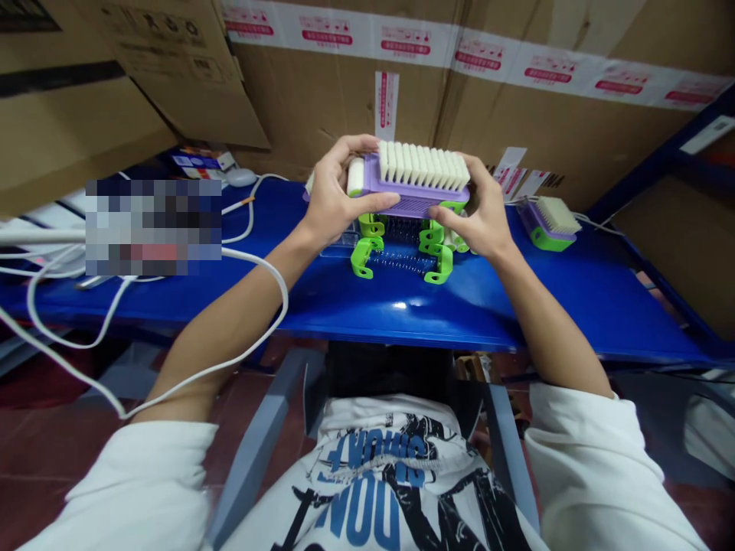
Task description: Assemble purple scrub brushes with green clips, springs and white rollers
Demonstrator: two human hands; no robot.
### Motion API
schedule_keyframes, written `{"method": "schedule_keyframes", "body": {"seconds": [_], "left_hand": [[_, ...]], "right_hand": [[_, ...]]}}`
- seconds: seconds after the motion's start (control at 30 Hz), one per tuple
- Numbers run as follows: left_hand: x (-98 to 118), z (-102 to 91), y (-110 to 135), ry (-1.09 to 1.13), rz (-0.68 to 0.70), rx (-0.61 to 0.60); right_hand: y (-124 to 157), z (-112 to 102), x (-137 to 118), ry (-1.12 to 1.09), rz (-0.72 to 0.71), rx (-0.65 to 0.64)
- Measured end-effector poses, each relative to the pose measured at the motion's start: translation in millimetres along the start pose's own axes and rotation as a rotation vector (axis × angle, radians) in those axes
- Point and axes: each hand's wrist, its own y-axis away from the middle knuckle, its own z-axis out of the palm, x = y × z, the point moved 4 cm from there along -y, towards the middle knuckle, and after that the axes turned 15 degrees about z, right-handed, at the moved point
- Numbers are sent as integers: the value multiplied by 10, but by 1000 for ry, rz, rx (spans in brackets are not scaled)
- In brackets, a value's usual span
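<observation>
I hold a purple brush (414, 182) with white bristle rows on top, raised above the blue table (402, 314). My left hand (334, 193) is wrapped round its left end, thumb along the front edge, beside a white and green end piece. My right hand (481, 210) grips its right end with fingers curled. Under the brush, green brackets with bristle rollers (402, 256) stand on the table, just below my hands.
A second purple and green brush (548, 223) lies at the right on the table. White cables (172, 337) trail across the left side and over my left forearm. Cardboard boxes (321, 92) wall the back. A blue shelf post (660, 164) rises at right.
</observation>
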Motion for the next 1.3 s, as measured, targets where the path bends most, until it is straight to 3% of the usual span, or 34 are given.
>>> {"method": "schedule_keyframes", "body": {"seconds": [0.17, 0.23, 0.37, 0.47, 0.73, 0.87, 1.0, 1.13, 1.3], "left_hand": [[107, 155, 45, -123, 56, 45], [95, 194, 57, -165, 40, 60], [-28, 148, 56, -102, 7, 89], [-108, 96, 49, 60, 0, 111], [108, 192, 57, 161, -7, 4], [98, 148, 41, 184, -6, -13], [-139, 45, 43, 247, -26, 98], [-512, 33, 66, 442, -7, 306], [-962, -2, 86, 492, 37, 338]], "right_hand": [[96, 47, 3, 126, 37, 141], [85, 15, -1, 110, 44, 143], [7, -57, 35, -57, 52, -39], [-17, -71, 56, -221, 158, -176], [-63, 150, -20, -360, 379, -142], [-152, 73, 9, -374, 396, -224], [-65, -69, 6, -388, 450, -266], [91, -115, -127, -506, 392, -147], [96, -189, -169, -264, 212, -100]]}}
